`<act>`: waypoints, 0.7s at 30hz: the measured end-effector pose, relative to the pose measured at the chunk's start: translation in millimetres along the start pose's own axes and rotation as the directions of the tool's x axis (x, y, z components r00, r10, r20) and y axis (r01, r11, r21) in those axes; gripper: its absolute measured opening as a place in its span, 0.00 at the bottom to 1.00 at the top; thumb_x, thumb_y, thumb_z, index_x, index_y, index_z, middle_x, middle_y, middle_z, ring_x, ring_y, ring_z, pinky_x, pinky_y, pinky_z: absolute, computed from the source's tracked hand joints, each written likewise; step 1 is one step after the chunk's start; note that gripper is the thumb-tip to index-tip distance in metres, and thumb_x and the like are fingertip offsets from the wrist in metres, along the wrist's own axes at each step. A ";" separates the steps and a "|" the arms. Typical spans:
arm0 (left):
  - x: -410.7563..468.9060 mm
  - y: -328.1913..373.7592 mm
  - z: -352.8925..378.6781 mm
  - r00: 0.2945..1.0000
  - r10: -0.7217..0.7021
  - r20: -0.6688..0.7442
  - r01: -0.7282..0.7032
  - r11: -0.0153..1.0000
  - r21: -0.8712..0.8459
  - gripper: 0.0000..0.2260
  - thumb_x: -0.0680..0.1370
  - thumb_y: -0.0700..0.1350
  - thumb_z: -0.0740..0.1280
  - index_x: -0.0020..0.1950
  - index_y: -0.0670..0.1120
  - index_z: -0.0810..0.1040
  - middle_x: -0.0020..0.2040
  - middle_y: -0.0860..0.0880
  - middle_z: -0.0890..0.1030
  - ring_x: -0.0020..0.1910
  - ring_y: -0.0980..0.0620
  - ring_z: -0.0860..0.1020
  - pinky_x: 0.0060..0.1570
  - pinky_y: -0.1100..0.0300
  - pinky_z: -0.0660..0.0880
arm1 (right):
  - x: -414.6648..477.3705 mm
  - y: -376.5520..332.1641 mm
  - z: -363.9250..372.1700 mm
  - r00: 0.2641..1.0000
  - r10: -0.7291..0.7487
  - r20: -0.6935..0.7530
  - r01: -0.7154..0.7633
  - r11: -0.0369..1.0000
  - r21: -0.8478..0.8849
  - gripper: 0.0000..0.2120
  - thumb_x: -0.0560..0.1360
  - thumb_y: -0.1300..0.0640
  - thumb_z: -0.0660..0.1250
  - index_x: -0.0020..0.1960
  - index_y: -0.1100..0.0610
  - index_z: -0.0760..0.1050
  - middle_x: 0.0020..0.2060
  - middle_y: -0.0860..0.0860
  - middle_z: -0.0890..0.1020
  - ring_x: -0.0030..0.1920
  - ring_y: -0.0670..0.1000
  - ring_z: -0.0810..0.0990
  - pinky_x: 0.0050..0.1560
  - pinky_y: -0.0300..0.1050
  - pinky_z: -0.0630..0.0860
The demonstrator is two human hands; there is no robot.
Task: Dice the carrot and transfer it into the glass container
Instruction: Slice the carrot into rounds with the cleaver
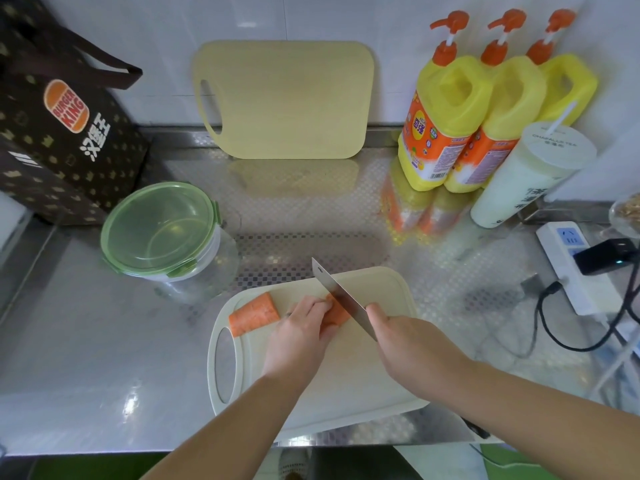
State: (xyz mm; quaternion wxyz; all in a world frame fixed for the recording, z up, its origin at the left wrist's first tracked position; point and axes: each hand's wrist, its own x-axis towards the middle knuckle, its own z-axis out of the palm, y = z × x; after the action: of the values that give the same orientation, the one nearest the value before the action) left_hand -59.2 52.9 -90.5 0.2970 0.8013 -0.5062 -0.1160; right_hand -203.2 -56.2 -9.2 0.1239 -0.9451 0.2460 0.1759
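Note:
On the pale cutting board [363,375] lie two carrot pieces. My left hand [298,337] presses down on the right carrot piece [334,315], mostly hiding it. A loose carrot piece [254,314] lies to its left, apart from my fingers. My right hand [412,348] grips the handle of a cleaver [337,294], whose blade rests across the held carrot. The glass container [194,271] stands left of the board, with its green lid [159,226] sitting on top.
A second cutting board [287,98] leans on the back wall. A brown paper bag [59,126] stands at back left. Three yellow pump bottles [481,123] and a white drink cup [526,174] stand at back right. A power strip [575,268] with cables lies at right.

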 end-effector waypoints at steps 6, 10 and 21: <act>1.8 1.8 -0.5 1.000 0.015 -0.010 -0.015 1.000 -0.002 0.12 0.69 0.45 0.69 0.51 0.44 0.80 0.47 0.50 0.80 0.40 0.47 0.80 0.36 0.54 0.79 | 6.2 1.6 3.2 1.000 -0.011 0.021 0.011 1.000 0.008 0.23 0.78 0.65 0.55 0.71 0.57 0.55 0.31 0.47 0.65 0.29 0.48 0.67 0.25 0.40 0.59; 2.1 1.7 -1.2 1.000 0.015 -0.013 -0.015 1.000 0.005 0.12 0.69 0.46 0.68 0.50 0.44 0.80 0.45 0.49 0.80 0.39 0.46 0.80 0.34 0.55 0.79 | 14.5 1.1 7.3 0.999 -0.015 0.051 0.015 1.000 0.011 0.22 0.77 0.67 0.55 0.70 0.59 0.57 0.31 0.48 0.67 0.28 0.46 0.66 0.25 0.41 0.60; -6.7 3.1 -0.1 0.999 -0.042 0.014 0.043 0.999 -0.032 0.16 0.75 0.45 0.69 0.63 0.45 0.77 0.58 0.50 0.78 0.56 0.48 0.77 0.54 0.53 0.76 | 20.0 -3.5 -1.1 0.995 0.085 -0.042 -0.078 0.985 0.155 0.12 0.79 0.65 0.54 0.61 0.58 0.63 0.30 0.47 0.68 0.27 0.45 0.66 0.24 0.40 0.58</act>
State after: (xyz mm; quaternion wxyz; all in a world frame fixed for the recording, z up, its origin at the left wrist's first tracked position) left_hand -64.5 57.8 -89.3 0.3040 0.8062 -0.4891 -0.1359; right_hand -184.8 -62.0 -15.6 0.1828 -0.9259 0.3003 0.1384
